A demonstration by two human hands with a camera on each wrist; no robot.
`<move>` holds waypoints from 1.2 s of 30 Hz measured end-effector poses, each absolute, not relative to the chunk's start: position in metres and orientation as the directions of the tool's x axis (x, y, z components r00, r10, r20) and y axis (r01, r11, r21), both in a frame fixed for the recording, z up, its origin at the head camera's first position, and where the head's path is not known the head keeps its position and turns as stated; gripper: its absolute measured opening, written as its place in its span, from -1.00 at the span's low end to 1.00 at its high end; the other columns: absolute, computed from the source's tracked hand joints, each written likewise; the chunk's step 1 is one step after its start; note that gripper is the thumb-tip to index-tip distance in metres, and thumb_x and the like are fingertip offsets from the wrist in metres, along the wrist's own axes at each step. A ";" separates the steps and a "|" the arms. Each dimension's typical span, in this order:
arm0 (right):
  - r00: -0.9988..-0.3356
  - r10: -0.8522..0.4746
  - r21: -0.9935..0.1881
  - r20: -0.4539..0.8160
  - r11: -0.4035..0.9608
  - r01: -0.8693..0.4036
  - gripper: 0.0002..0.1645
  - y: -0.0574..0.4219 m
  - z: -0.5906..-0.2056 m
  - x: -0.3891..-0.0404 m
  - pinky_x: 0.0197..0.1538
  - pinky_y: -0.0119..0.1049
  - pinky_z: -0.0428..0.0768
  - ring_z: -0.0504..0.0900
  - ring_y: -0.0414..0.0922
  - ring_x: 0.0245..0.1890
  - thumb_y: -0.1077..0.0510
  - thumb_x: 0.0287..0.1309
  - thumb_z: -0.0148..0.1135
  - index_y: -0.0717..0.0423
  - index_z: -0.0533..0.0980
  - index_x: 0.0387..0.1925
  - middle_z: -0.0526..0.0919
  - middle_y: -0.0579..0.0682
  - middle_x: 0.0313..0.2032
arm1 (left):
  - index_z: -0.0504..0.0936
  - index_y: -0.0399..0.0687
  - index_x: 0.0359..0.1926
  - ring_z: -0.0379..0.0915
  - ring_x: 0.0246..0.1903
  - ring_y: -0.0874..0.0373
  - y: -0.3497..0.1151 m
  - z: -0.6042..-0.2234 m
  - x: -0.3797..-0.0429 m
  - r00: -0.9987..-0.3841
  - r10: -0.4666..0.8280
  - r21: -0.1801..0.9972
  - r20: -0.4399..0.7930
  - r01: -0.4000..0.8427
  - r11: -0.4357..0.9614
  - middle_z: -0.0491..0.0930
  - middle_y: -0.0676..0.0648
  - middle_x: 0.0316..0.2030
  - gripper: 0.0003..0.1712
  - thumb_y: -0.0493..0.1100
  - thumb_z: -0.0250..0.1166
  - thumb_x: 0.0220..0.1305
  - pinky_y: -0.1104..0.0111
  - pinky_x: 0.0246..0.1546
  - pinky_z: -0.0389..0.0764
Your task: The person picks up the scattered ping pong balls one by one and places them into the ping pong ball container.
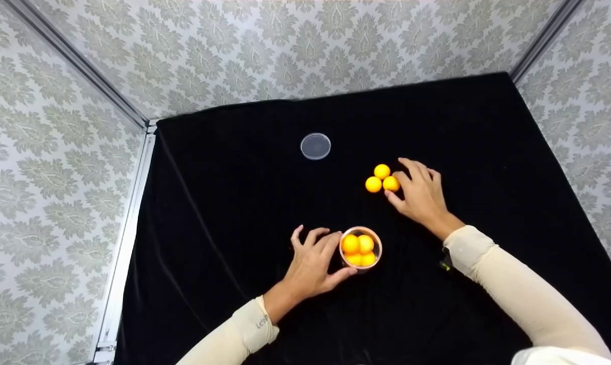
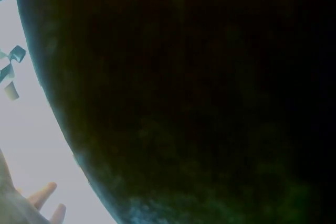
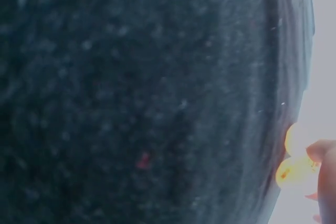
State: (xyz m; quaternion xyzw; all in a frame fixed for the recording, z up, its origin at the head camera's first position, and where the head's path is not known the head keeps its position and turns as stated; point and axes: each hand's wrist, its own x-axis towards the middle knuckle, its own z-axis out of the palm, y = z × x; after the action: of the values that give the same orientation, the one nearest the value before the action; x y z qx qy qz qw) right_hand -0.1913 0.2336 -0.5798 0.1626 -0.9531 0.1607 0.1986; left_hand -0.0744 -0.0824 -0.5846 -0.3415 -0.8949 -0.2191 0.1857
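My left hand [image 1: 310, 263] holds a round clear tub [image 1: 379, 256] from its left side, with the thumb at the near rim and the fingers at the far side. Several orange ping-pong balls [image 1: 351, 244] lie inside it. Farther right, my right hand [image 1: 421, 195] has its thumb and forefinger around one orange ping-pong ball [image 1: 391, 184]. Two more balls touch it on the cloth, a far ball [image 1: 382, 171] and a left ball [image 1: 373, 184]. In the right wrist view, glare washes out the balls [image 3: 291, 174] beside a fingertip. Fingers [image 2: 43, 195] show at the left wrist view's corner.
A clear round lid [image 1: 315, 146] lies flat toward the back of the black cloth [image 1: 224, 167]. Patterned wall panels [image 1: 310, 50] stand behind and at both sides. A metal frame rail [image 1: 125, 238] runs along the left edge. Dark cloth fills most of both wrist views.
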 end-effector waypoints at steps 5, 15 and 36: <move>-0.835 -0.264 -0.239 0.483 0.878 -0.416 -0.49 0.230 -0.571 -0.185 0.18 0.26 0.35 0.42 0.17 0.33 -0.19 0.12 0.40 0.10 0.63 -0.08 0.47 0.12 0.36 | 0.49 -0.01 0.30 0.47 0.20 -0.05 -0.082 -0.585 -0.074 -0.692 0.530 0.265 0.489 0.697 0.666 0.65 0.01 0.15 -0.11 0.50 0.27 0.19 -0.40 0.23 0.14; -0.783 -0.332 -0.223 0.526 0.835 -0.503 -0.47 0.220 -0.549 -0.168 0.18 0.21 0.36 0.43 0.15 0.34 -0.22 0.17 0.34 0.08 0.65 -0.03 0.47 0.09 0.38 | 0.50 -0.01 0.29 0.47 0.20 -0.05 -0.082 -0.584 -0.074 -0.697 0.529 0.266 0.484 0.693 0.670 0.65 0.00 0.14 -0.11 0.51 0.26 0.19 -0.38 0.25 0.11; -0.606 -0.465 -0.153 0.646 0.699 -0.699 -0.47 0.187 -0.500 -0.125 0.21 0.17 0.40 0.49 0.15 0.31 -0.21 0.13 0.41 0.07 0.66 -0.02 0.52 0.11 0.33 | 0.49 0.02 0.30 0.47 0.19 -0.06 -0.081 -0.584 -0.074 -0.703 0.526 0.278 0.478 0.689 0.669 0.66 -0.01 0.13 -0.12 0.51 0.26 0.20 -0.40 0.23 0.13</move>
State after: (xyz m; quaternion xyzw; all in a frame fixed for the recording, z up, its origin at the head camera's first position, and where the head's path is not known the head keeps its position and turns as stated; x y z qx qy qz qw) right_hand -0.1249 0.1865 -0.5000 0.3329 -0.8737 0.1993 0.2936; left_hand -0.0744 -0.0813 -0.5837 -0.3393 -0.8952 -0.2241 0.1821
